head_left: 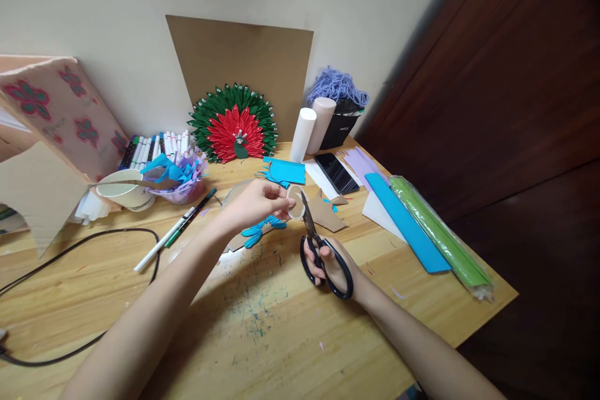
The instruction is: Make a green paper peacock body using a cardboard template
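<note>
My left hand pinches a small round piece of brown cardboard above the wooden table. My right hand has its fingers through the handles of black scissors, whose blades point up into the cardboard piece's edge. Under my hands lie brown cardboard offcuts and a blue paper feather shape.
A red and green paper fan ornament leans on a cardboard sheet at the wall. Markers, a bowl of paper scraps, two pens, a black cable, a phone, foam rolls, and blue paper sheets and green paper sheets surround the work spot.
</note>
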